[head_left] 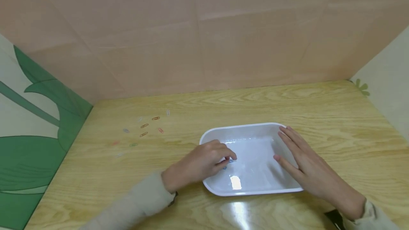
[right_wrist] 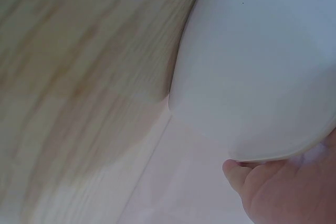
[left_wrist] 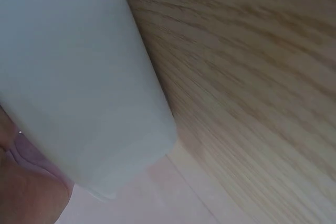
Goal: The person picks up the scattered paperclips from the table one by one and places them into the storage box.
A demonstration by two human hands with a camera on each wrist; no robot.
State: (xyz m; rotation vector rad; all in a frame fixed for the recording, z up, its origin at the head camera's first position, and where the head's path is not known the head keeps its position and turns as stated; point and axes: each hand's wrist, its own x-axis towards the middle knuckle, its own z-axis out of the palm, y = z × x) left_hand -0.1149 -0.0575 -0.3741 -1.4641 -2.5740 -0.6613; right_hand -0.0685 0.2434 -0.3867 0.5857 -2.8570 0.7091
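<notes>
A white rectangular tray (head_left: 255, 189) sits on the table in the head view, and its outer wall fills much of both wrist views. My left hand (head_left: 204, 160) reaches over its left rim, thumb and index fingertip pinching a small blue paper clip (head_left: 231, 160). Just beside the thumb, another blue paper clip (head_left: 224, 168) lies on the tray floor. My right hand (head_left: 308, 168) is spread over the right end, fingers extended at the far corner and thumb inside. In the right wrist view, the fingertips (right_wrist: 236, 174) are right at the rim (right_wrist: 283, 156).
Scattered on the wooden table (head_left: 179, 134) left of the tray are several paper clips, among them an orange paper clip (head_left: 155, 118), a green paper clip (head_left: 133, 145) and a white paper clip (head_left: 168, 113). A tan wall covering (head_left: 198, 45) stands behind the table.
</notes>
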